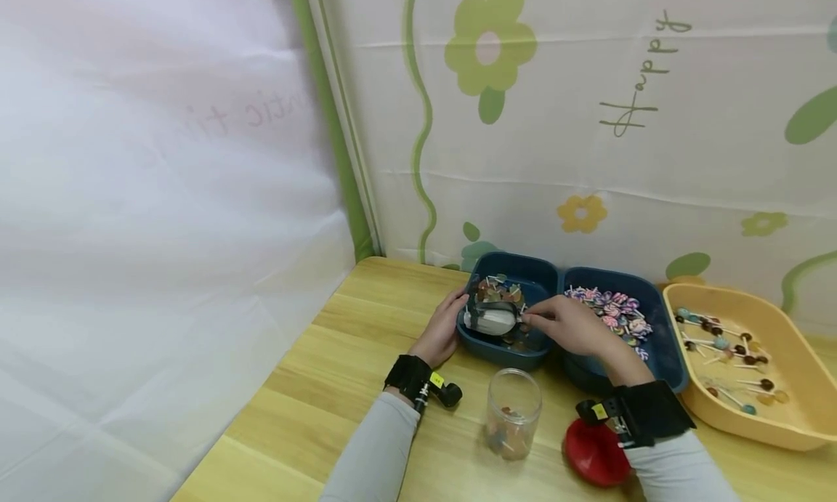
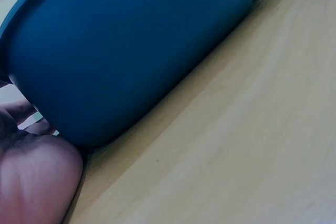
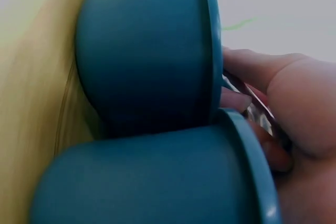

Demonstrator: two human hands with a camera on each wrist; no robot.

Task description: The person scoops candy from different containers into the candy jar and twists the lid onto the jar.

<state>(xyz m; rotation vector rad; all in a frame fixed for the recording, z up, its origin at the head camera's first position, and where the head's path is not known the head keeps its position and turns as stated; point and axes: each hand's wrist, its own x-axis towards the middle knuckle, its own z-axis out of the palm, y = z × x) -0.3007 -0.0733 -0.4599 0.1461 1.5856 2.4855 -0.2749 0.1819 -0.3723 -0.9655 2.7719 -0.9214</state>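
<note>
My right hand (image 1: 575, 328) pinches the handle of a scoop (image 1: 493, 319) with thumb and fingers. Its pale bowl lies tilted inside the left blue bin (image 1: 543, 273), over brownish lollipops (image 1: 497, 291) with white sticks. In the right wrist view, part of a shiny handle (image 3: 258, 114) shows between the fingers, beside the bin rims. My left hand (image 1: 441, 331) rests against the left outer side of that same bin. The left wrist view shows its palm (image 2: 39, 177) at the bin's lower corner, with the fingers partly hidden.
A clear jar (image 1: 514, 415) holding some candy stands in front of the bin. Right of it lies a red lid (image 1: 596, 452). A second blue bin (image 1: 663, 320) holds striped lollipops, and a yellow tray (image 1: 726, 295) of round lollipops stands farther right. A printed curtain (image 1: 523, 160) hangs behind.
</note>
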